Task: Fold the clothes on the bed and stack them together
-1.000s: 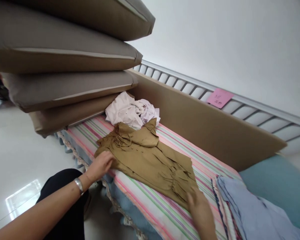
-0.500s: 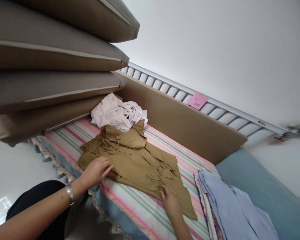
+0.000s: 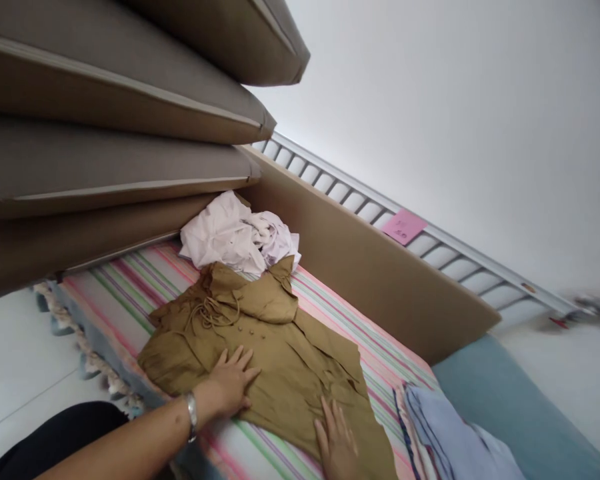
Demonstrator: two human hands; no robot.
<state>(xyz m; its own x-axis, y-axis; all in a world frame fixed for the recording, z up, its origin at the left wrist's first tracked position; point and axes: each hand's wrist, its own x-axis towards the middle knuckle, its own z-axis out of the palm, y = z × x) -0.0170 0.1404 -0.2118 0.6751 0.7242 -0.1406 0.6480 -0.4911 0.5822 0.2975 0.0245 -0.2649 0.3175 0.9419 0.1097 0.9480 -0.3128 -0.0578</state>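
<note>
Head view shows us at the bed [image 3: 130, 293], with the olive-brown dress [image 3: 260, 340] laid out across the striped sheet at lower centre of the frame. As we judge it, the work stands at an early-to-middle point: the dress is spread mostly flat, collar and ties toward the upper left, skirt running to the lower right, but no fold shows in it yet. One sleeve at upper centre lies turned over the body, and wrinkles remain near the waist. A crumpled pale garment [image 3: 235, 233] waits above it, untouched, while a stack of folded clothes [image 3: 445, 440] sits at the lower right edge, so some pieces look finished.

Our left hand [image 3: 233, 383] comes in from the lower left, a bracelet [image 3: 192, 417] on the wrist, palm down, fingers spread and released, pressing the cloth below the row of buttons. Our right hand [image 3: 337, 443] rises from the bottom edge, also flat and released, fingers together on the skirt. Neither hand grasps the fabric; both only rest on it.
</note>
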